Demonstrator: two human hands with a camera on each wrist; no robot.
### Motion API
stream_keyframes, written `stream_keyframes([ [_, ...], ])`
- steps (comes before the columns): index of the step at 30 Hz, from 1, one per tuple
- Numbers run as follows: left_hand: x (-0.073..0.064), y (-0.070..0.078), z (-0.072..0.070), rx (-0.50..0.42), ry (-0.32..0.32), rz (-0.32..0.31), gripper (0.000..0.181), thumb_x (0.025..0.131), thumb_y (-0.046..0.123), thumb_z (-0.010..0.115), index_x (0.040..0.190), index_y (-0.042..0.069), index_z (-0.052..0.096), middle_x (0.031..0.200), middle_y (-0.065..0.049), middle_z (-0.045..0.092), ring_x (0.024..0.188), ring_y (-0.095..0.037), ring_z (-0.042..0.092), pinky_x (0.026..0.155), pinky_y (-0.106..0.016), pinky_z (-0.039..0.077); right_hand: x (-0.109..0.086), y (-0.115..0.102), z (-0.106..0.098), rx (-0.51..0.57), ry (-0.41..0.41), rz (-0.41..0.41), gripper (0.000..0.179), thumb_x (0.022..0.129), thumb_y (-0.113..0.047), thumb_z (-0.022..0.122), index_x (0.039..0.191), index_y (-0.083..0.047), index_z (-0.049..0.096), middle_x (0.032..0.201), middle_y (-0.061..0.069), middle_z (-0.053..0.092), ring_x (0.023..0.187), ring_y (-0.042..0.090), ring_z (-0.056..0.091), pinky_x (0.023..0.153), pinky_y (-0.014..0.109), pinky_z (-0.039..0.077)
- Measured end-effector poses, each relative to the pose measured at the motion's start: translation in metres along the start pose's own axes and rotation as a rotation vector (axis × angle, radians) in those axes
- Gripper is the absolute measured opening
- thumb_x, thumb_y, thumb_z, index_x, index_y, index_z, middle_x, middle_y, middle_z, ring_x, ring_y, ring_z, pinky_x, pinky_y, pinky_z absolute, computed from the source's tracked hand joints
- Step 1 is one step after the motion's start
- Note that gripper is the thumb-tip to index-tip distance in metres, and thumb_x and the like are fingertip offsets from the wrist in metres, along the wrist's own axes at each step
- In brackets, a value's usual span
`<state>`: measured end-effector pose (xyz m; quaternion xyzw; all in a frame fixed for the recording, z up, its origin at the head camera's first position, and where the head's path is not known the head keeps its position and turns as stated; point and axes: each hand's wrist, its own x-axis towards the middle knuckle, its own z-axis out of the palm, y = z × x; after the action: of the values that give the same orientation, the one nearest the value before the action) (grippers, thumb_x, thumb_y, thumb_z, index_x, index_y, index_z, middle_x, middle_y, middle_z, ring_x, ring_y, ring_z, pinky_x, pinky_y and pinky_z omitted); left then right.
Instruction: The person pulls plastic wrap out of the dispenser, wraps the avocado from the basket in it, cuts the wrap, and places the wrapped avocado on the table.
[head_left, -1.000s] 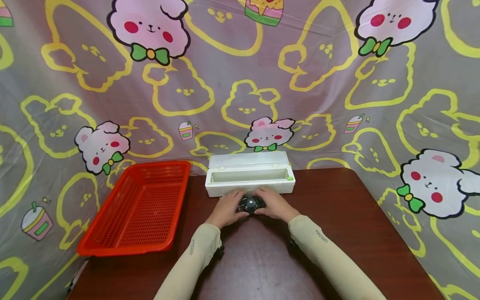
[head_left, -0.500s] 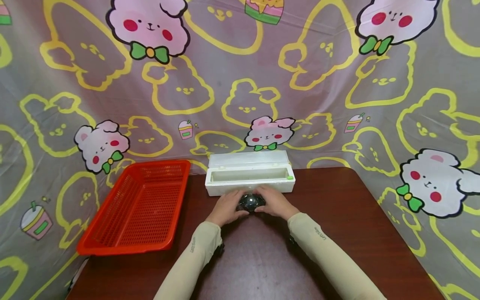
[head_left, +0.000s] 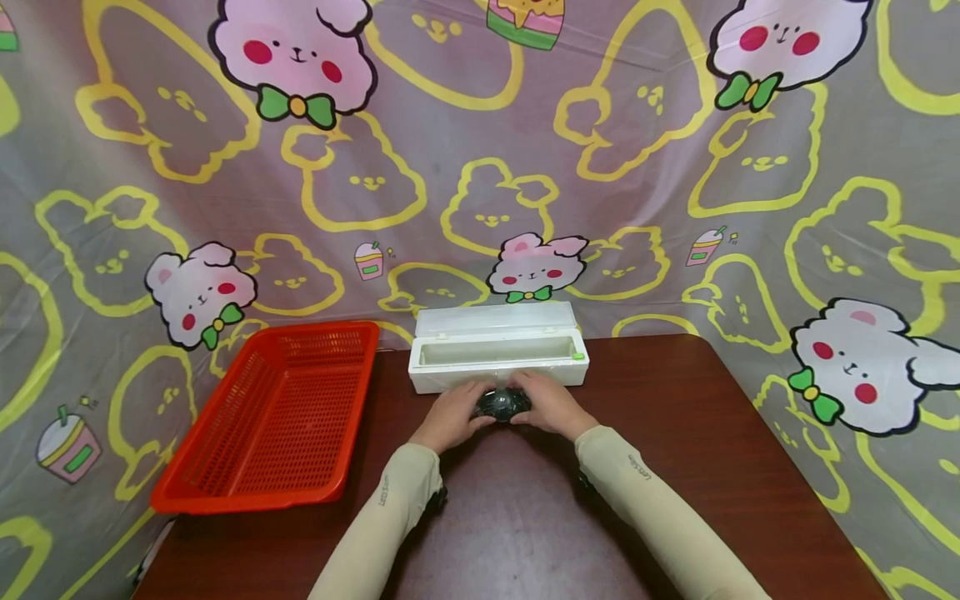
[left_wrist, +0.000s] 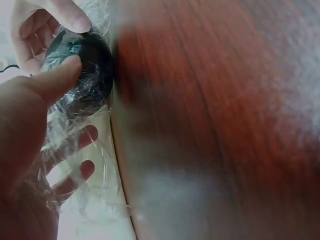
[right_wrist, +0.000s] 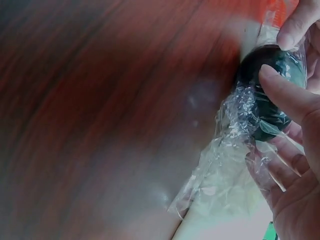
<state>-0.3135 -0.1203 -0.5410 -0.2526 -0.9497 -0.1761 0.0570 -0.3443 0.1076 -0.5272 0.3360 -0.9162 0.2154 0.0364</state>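
Both hands hold a dark, glossy, rounded object (head_left: 502, 404) in front of the white box. My left hand (head_left: 452, 415) grips its left side, and my right hand (head_left: 553, 407) grips its right side. Clear cling film (left_wrist: 102, 172) is wrapped around the object and hangs loose in crinkled folds below the left fingers. In the right wrist view, more loose film (right_wrist: 231, 132) trails from the object (right_wrist: 252, 70). Both thumbs press on the near face, while the other fingers reach behind. What the wrapped object is cannot be made out.
Behind the hands stands a long white box (head_left: 450, 380), its lid (head_left: 495, 318) raised, with a small green piece (head_left: 578, 357) at its right end. A red plastic basket (head_left: 341, 467) sits on the left of the brown table (head_left: 675, 417). A patterned curtain (head_left: 465, 125) hangs behind.
Hardly anything differs. Both hands keep their hold on the wrapped object at the same place, with only slight shifts of the fingers. The box and basket stay put.
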Motion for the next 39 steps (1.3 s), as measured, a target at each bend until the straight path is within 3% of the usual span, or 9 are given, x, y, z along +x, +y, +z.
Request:
stream_keyframes([
  [6, 0.001, 0.002, 0.001, 0.018, 0.020, -0.006, 0.065, 0.093, 0.042, 0.077, 0.146, 0.014, 0.054, 0.143, -0.006, 0.062, 0.131, -0.029, 0.059, 0.109, -0.053, 0.047, -0.001, 0.003, -0.001, 0.004, 0.012, -0.012, 0.050, 0.078, -0.027, 0.093, 0.117, -0.010, 0.067, 0.115, 0.006, 0.071, 0.111, 0.025, 0.067, 0.100, 0.044, 0.053],
  [13, 0.002, 0.002, 0.004, 0.059, 0.028, -0.014, 0.065, 0.093, 0.050, 0.074, 0.148, 0.026, 0.052, 0.144, -0.002, 0.062, 0.132, -0.026, 0.059, 0.109, -0.054, 0.047, 0.000, 0.002, -0.001, -0.021, -0.006, 0.000, 0.050, 0.079, -0.029, 0.092, 0.119, -0.010, 0.068, 0.118, 0.006, 0.072, 0.115, 0.027, 0.066, 0.103, 0.045, 0.052],
  [19, 0.001, 0.005, 0.003, 0.070, 0.042, -0.011, 0.061, 0.094, 0.049, 0.073, 0.147, 0.024, 0.055, 0.142, -0.003, 0.062, 0.131, -0.028, 0.060, 0.108, -0.056, 0.046, -0.002, 0.006, -0.001, -0.020, -0.012, -0.012, 0.052, 0.081, -0.031, 0.091, 0.123, -0.012, 0.068, 0.124, 0.006, 0.070, 0.119, 0.027, 0.064, 0.106, 0.045, 0.050],
  [24, 0.000, 0.006, 0.002, 0.082, 0.039, -0.006, 0.062, 0.094, 0.048, 0.073, 0.148, 0.024, 0.053, 0.142, -0.004, 0.062, 0.131, -0.029, 0.059, 0.108, -0.057, 0.046, -0.012, 0.014, -0.009, 0.020, 0.044, -0.012, 0.054, 0.084, -0.034, 0.087, 0.130, -0.013, 0.068, 0.122, 0.006, 0.068, 0.114, 0.027, 0.066, 0.098, 0.046, 0.055],
  [28, -0.001, 0.006, 0.001, 0.086, 0.028, -0.012, 0.064, 0.094, 0.048, 0.074, 0.149, 0.024, 0.053, 0.144, -0.004, 0.061, 0.133, -0.030, 0.058, 0.110, -0.058, 0.044, -0.019, 0.027, -0.022, 0.095, 0.201, 0.027, 0.056, 0.085, -0.029, 0.087, 0.134, -0.010, 0.067, 0.116, 0.009, 0.067, 0.107, 0.028, 0.065, 0.091, 0.048, 0.056],
  [32, -0.002, 0.007, 0.000, 0.106, 0.048, 0.005, 0.065, 0.092, 0.049, 0.076, 0.147, 0.024, 0.054, 0.143, -0.004, 0.061, 0.132, -0.030, 0.059, 0.109, -0.057, 0.046, -0.024, 0.043, -0.035, 0.144, 0.338, 0.100, 0.062, 0.085, -0.025, 0.087, 0.140, -0.010, 0.062, 0.121, 0.014, 0.064, 0.113, 0.031, 0.059, 0.094, 0.052, 0.053],
  [35, -0.003, 0.007, 0.000, 0.131, 0.070, 0.020, 0.065, 0.091, 0.049, 0.076, 0.147, 0.025, 0.055, 0.142, -0.003, 0.062, 0.130, -0.030, 0.060, 0.107, -0.055, 0.047, -0.026, 0.056, -0.041, 0.204, 0.362, 0.182, 0.073, 0.085, -0.028, 0.087, 0.149, -0.011, 0.054, 0.129, 0.018, 0.059, 0.119, 0.035, 0.055, 0.097, 0.056, 0.050],
  [39, -0.004, 0.008, -0.001, 0.154, 0.093, 0.024, 0.064, 0.091, 0.049, 0.076, 0.147, 0.026, 0.055, 0.140, -0.002, 0.062, 0.128, -0.030, 0.061, 0.106, -0.053, 0.047, -0.027, 0.072, -0.045, 0.334, 0.328, 0.288, 0.097, 0.082, -0.032, 0.090, 0.160, -0.011, 0.036, 0.145, 0.022, 0.045, 0.132, 0.040, 0.047, 0.108, 0.061, 0.043],
])
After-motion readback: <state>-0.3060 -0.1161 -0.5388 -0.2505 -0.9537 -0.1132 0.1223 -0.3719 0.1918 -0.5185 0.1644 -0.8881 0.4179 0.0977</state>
